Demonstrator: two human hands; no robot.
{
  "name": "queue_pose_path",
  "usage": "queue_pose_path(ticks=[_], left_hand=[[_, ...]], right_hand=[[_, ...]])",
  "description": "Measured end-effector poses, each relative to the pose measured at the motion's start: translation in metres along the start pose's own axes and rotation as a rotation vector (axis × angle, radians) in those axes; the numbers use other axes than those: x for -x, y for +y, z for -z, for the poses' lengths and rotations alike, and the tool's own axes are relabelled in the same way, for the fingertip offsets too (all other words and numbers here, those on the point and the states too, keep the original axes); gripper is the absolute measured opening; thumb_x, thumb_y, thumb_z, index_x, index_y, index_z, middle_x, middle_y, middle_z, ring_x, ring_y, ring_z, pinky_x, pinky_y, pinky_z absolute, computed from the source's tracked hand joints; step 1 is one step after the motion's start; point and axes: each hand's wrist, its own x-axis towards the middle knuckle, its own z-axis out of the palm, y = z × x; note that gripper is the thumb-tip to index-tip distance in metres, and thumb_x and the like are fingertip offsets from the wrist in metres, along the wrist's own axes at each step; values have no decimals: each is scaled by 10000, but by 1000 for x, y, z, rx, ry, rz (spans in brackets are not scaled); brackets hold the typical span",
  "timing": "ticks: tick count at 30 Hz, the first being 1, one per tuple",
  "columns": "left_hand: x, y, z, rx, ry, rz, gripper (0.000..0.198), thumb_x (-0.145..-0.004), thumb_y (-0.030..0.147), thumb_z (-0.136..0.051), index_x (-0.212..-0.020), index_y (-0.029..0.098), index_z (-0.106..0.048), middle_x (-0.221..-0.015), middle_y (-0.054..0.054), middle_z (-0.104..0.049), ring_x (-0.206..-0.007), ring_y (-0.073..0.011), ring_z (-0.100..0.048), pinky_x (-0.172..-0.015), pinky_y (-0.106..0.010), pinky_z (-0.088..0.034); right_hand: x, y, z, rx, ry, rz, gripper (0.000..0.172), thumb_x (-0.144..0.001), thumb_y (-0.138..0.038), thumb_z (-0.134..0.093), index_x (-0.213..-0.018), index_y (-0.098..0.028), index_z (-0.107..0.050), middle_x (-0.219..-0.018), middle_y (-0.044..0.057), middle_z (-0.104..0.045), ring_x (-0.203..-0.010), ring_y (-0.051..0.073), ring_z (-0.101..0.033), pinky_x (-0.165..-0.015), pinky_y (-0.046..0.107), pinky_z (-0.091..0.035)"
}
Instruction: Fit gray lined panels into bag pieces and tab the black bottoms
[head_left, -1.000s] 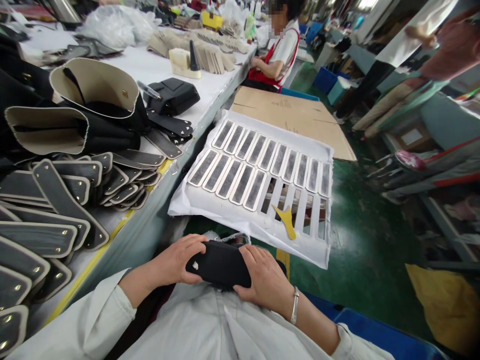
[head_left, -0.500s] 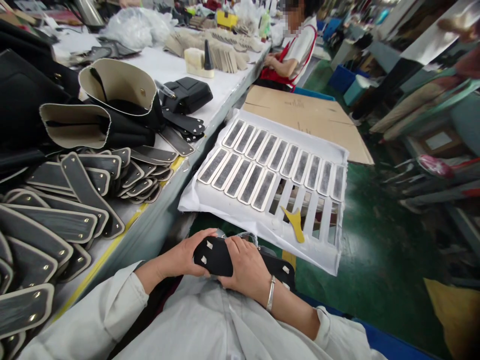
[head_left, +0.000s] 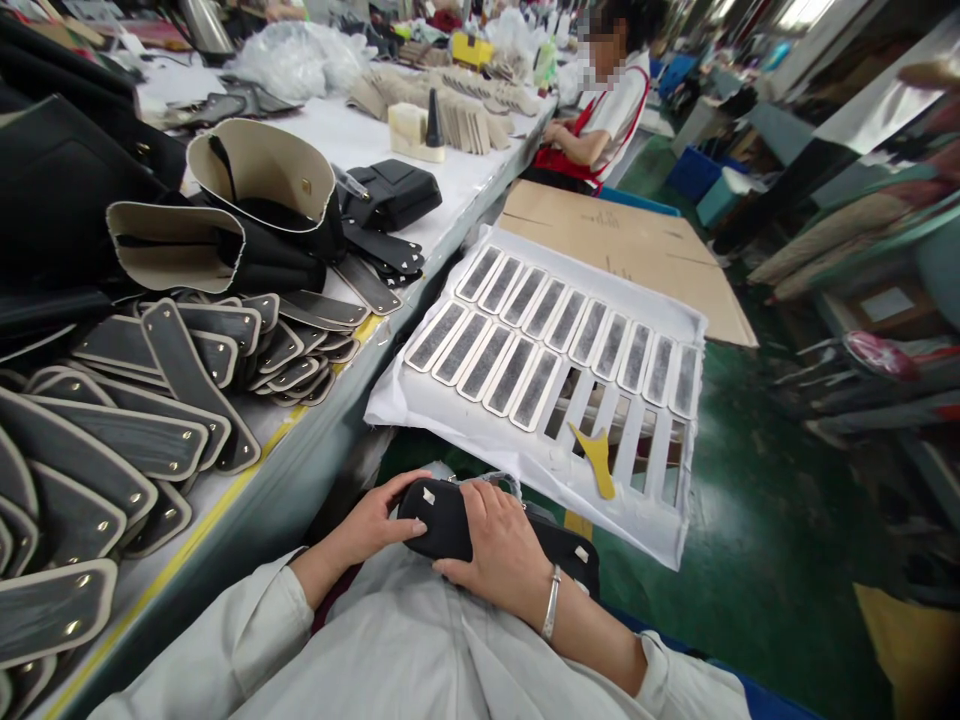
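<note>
- Long, white-topped worktable (head_left: 476, 174) edged with a yellow strip (head_left: 280, 437), from eight to twelve o'clock.
- Glossy, dark-green floor (head_left: 757, 450) from three to four o'clock.
- Blue, boxy bin (head_left: 691, 172) at two o'clock.
- Bright white light (head_left: 816, 12), blurred, towards two o'clock.

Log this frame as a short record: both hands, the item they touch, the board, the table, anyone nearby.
Left hand: left hand grips one end of the black piece
Right hand: right hand lies across its middle
Item: dark, long, pale tabs showing
Board: white board ahead, with two rows of strips, open slots and a yellow forked piece
Table: table at left, with open bags and piled straps
Nearby: person in red apron
</note>
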Motion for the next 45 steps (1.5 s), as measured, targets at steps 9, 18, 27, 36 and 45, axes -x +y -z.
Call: queue_pose_path(ticks=[9, 18, 27, 36, 45], left_hand=[[0, -10, -1, 34, 40, -89, 643, -674, 353, -696, -1263, 199, -488, -1271, -80, -547, -1172, -287, -487, -1024, -418, -349], [5, -4, -12, 50, 192, -8, 529, -730, 391, -617, -1206, 170, -552, -1205, -88, -604, -1091, -273, -555, -952, -375, -426], [1, 16, -26, 35, 289, 91, 414, -804, 433, -546, -1130, 180, -587, -1109, -62, -650, -1003, -233, -595, -877, -319, -467], [1, 35, -11, -728, 157, -163, 539, -843, 493, -484, -1298, 209, -432, -1373, -106, -451, -1265, -275, -401, -1069, -509, -275], [-34, 32, -110, -1303, -228, -721, 845, -682, 613, -620, -1351, 159, -371, -1317, -143, -511, -1188, -296, -478, -1047, -477, -282]], right_hand=[[-23, -2, -1, 43, -126, -68, 504, -817, -557, -532, -1117, -154, -503, -988, 105, -601, -949, 269, -558, -797, 372, -408], [-31, -6, 2, 91, -136, -134, 349, -840, -528, -517, -947, -196, -528, -906, 63, -622, -863, 243, -591, -673, 310, -405], [-35, -10, 2, 57, -134, -190, 345, -884, -513, -438, -962, -199, -555, -894, 64, -621, -844, 231, -594, -657, 299, -407], [47, 68, 47, -210, 52, -242, 479, -804, -352, -604, -1230, -161, -499, -1133, 114, -573, -1061, 244, -527, -954, 399, -386], [136, 116, 27, -887, 211, -469, 306, -786, -278, -586, -1066, -155, -574, -1043, 87, -646, -953, 210, -612, -877, 383, -483]])
